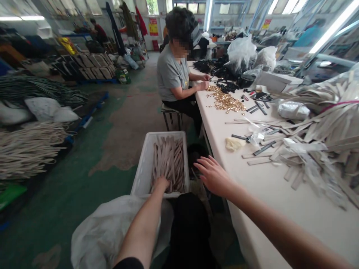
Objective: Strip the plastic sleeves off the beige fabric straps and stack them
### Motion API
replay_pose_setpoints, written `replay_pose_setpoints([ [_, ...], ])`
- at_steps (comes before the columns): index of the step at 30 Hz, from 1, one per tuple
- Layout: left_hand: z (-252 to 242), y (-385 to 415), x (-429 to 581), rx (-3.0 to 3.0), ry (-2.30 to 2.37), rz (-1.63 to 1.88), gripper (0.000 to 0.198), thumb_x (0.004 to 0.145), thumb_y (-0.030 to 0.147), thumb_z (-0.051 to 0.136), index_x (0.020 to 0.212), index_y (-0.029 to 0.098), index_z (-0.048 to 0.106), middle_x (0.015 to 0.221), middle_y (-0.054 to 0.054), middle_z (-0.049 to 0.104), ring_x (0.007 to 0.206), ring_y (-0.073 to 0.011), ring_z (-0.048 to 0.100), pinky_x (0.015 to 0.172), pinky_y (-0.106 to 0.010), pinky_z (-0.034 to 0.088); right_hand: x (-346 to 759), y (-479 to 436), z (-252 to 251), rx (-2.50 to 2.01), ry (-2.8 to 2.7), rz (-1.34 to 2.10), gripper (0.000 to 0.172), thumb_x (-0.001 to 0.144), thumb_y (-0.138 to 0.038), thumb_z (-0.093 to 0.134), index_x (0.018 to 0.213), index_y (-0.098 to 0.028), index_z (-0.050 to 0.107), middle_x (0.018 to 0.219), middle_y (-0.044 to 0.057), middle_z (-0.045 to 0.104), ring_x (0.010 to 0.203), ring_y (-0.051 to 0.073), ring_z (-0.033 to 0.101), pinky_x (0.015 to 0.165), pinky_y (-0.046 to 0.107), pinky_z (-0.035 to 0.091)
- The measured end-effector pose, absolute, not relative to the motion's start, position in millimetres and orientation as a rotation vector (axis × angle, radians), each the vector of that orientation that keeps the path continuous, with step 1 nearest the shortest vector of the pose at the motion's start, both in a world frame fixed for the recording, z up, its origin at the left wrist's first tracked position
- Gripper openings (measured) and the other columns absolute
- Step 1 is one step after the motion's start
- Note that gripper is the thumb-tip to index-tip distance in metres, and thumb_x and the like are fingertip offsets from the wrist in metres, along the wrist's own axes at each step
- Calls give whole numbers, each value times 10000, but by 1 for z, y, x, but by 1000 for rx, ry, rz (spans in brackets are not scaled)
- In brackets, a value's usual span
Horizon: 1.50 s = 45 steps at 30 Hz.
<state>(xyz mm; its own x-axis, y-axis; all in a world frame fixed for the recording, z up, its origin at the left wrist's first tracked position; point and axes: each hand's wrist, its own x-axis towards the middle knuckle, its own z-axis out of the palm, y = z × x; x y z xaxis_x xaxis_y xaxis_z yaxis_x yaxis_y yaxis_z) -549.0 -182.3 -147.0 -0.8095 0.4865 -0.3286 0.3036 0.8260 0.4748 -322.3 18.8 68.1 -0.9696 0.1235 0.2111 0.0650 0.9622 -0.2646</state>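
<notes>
My left hand (162, 183) reaches down into a white plastic bin (140, 164) on the floor. It touches the near end of a heap of greyish-beige strips (168, 157) lying lengthwise in there. Its fingers are hidden among the strips, so their grip does not show. Held in the air by the table's near-left edge, my right hand (214, 175) has its fingers stretched out and apart, with nothing in them. A dark round container (198, 149) stands below it, partly covered.
On the white table (224, 168) lie gold metal pieces (228, 101), black parts (227, 86), loose strips and plastic wrap (311, 164). A co-worker (174, 71) sits at its far left side. A white sack (98, 228) rests left of my legs. Pallets of bundled strips (30, 149) stand at left.
</notes>
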Motion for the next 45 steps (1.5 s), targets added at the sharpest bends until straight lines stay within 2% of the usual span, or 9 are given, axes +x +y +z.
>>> replay_pose_setpoints([
  [4,-160,-172,-498,638,2447,378,289,720,227,744,976,114,673,995,-207,715,1007,-321,667,871,-382,464,-173,33,34,-664,-2721,495,375,919,-270,501,1283,-247,589,1256,99,630,1187,270,570,1025,442,465],
  [11,-111,-174,-412,868,2407,581,332,980,298,402,1172,175,643,1154,-119,696,1071,-197,646,937,-301,446,-21,29,-24,-1155,-2385,333,351,891,-339,500,1208,-229,601,1135,133,659,1046,325,626,923,497,508],
  [16,-69,-169,-313,1341,2506,477,388,923,373,485,1238,199,631,1382,-138,556,1336,-306,436,1130,-501,266,-34,85,-23,-1190,-2321,382,378,883,-285,494,1242,-214,590,1168,120,636,902,256,653,817,407,544],
  [19,-57,-156,-274,1568,2522,306,404,882,323,532,1243,176,635,1396,-161,535,1380,-344,362,1163,-569,142,-69,146,2,-1135,-2346,296,472,874,-169,471,1342,-152,530,1315,150,561,1140,281,561,974,418,462],
  [22,-54,-135,-265,1622,2522,284,356,879,265,510,1190,180,661,1287,-163,609,1312,-323,449,1166,-540,173,-93,199,20,-1167,-2459,235,513,844,-74,475,1354,-84,531,1339,181,540,1200,304,487,1034,425,374],
  [28,-54,-110,-267,1500,2483,454,315,865,224,485,1109,285,674,1207,-98,665,1243,-295,530,1162,-486,257,-86,225,13,-1249,-2472,303,302,949,-142,446,1145,-110,673,1184,166,594,1129,275,470,1016,383,334],
  [35,-9,-37,-219,1602,2334,1005,342,911,212,407,1206,230,579,1260,-102,607,1255,-257,516,1112,-423,377,-66,227,15,-1218,-2485,334,332,949,-142,461,1213,-171,660,1349,141,519,1281,307,321,1042,462,263],
  [41,22,68,-176,1720,2134,1089,418,873,141,462,1286,167,513,1301,-125,575,1254,-257,506,1106,-413,376,-37,202,26,-1036,-2566,388,242,982,-199,489,1081,-181,709,1092,124,628,1189,266,407,1043,435,273],
  [45,13,92,-162,1522,2069,1133,411,878,110,411,1272,169,511,1216,-114,625,1023,-204,624,939,-337,483,-8,151,21,-798,-2597,451,175,940,-191,561,1039,-189,705,1013,102,633,1077,243,485,1001,389,344],
])
